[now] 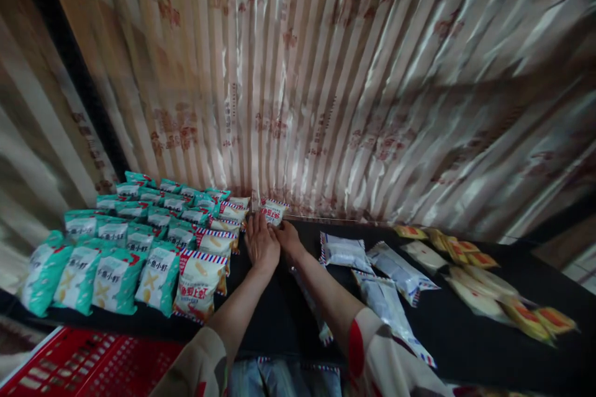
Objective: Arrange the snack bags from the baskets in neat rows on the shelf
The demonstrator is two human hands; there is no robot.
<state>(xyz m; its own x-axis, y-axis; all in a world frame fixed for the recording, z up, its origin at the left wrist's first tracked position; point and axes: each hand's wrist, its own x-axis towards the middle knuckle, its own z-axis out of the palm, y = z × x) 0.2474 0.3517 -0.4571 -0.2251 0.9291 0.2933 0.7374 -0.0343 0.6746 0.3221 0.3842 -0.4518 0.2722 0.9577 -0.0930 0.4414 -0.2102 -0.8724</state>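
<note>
At the back of the black shelf [339, 335], my left hand [263, 242] and my right hand [286, 239] meet around a small cream snack bag [273, 209] with a striped top edge. The bag stands upright, its lower part covered by my fingers. My left hand lies over its front left side; my right hand is at its lower right, with fingertips partly hidden. Just left of my hands runs a row of matching cream snack bags [198, 285]. To their left stand several rows of teal snack bags [118, 279]. Silvery snack bags [344, 251] lie flat to the right.
Yellow-and-orange packets [465, 251] and pale flat packs [479, 294] lie farther right. A red plastic basket [97, 363] is below the shelf at left. More bags [286, 378] sit below the front edge. A striped plastic sheet [298, 93] hangs behind the shelf.
</note>
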